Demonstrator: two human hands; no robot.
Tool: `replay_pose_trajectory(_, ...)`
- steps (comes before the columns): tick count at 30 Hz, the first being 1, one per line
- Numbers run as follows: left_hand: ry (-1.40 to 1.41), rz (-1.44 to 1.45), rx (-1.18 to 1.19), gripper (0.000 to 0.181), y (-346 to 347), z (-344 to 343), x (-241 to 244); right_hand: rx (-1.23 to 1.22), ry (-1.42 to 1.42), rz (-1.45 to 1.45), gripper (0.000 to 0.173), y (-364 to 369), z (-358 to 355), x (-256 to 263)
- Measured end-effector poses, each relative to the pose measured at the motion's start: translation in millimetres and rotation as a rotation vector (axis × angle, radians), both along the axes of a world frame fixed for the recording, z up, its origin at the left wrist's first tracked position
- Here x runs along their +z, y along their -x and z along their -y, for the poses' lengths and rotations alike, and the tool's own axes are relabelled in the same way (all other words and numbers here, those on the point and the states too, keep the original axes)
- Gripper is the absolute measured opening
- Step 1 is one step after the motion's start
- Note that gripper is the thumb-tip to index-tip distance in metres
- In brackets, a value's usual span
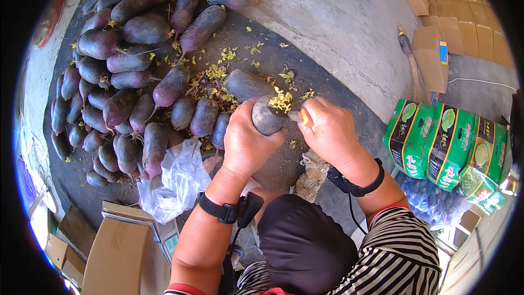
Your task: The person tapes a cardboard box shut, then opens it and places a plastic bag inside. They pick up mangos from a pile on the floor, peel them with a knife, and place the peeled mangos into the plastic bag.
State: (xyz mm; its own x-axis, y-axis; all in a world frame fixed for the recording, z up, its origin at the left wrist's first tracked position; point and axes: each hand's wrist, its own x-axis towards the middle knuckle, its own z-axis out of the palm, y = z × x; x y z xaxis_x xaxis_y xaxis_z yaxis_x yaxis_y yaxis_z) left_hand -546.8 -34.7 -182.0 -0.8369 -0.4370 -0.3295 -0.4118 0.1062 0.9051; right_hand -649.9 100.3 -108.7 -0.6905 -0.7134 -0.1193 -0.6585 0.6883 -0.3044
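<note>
My left hand (253, 141) grips a dark purple radish (267, 119) around its side, holding it up above the mat. Yellow leaf sprouts (281, 100) stick out from the radish's top end. In my right hand (329, 129) is a knife with an orange handle (306, 117); its blade (293, 116) points left and meets the radish near the sprouts. How much of the blade lies behind the radish or sprouts I cannot tell. Just beyond, another large radish (249, 84) lies on the dark mat (323, 86).
A heap of radishes (118, 65) covers the mat's left side, with leaf trimmings (213, 82) scattered beside it. A clear plastic bag (180, 180) lies near my left forearm. Green printed cartons (446, 147) stand at right, cardboard boxes (454, 20) behind them. A brown box (118, 254) is at lower left.
</note>
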Motion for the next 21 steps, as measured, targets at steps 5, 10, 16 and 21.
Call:
replay_pose_trajectory(5,-0.011,0.003,-0.066,0.064,-0.4,-8.8,1.5,-0.07,-0.087,0.033,0.01,4.3,-15.6,-14.0)
replay_pose_trajectory(10,-0.057,-0.374,-0.239,0.067,4.0,-18.0,35.3,-0.287,-0.41,0.171,0.026,47.1,-69.5,-86.7)
replay_pose_trajectory(16,0.023,0.052,0.077,0.074,-12.5,4.6,15.3,-0.42,-0.294,0.348,0.032,43.6,-69.5,-111.1)
replay_pose_trajectory(21,0.351,0.12,0.257,0.082,-44.1,37.8,-49.3,-0.532,0.13,0.638,0.023,49.1,24.9,-115.1)
